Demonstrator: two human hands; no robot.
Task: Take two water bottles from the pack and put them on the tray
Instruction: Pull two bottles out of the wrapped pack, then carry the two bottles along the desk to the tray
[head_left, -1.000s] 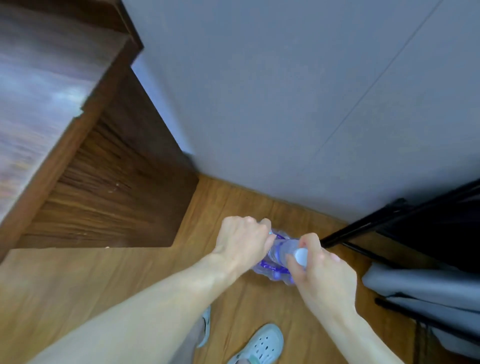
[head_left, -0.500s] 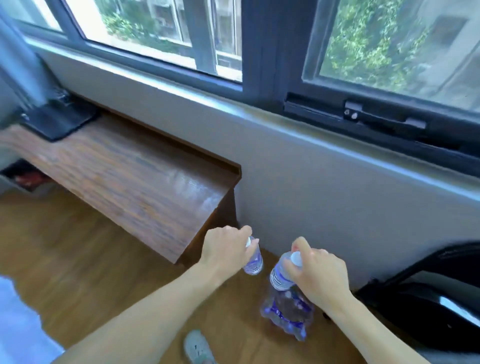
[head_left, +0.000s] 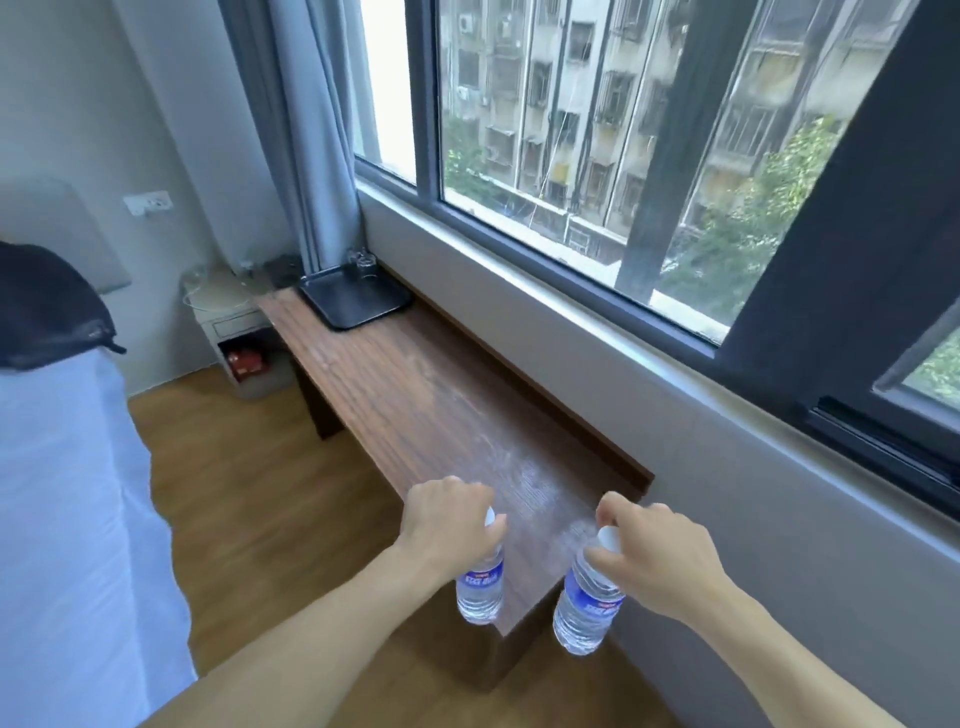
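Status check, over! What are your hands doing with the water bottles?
Left hand grips one bottle by the cap, right hand the other bottle. Black tray at far end of the wooden shelf. Shelf between is bare.

Two water bottles (head_left: 480, 587) (head_left: 589, 605), one tray (head_left: 353, 306), two hands (head_left: 447, 525) (head_left: 660, 564).

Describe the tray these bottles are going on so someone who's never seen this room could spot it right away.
Find the long wooden shelf running under the window. Follow it to its far end, by the grey curtain. The tray lies flat there: black, rectangular, with rounded corners and a raised rim, the only dark flat thing on the wood, with a clear glass at its back corner.
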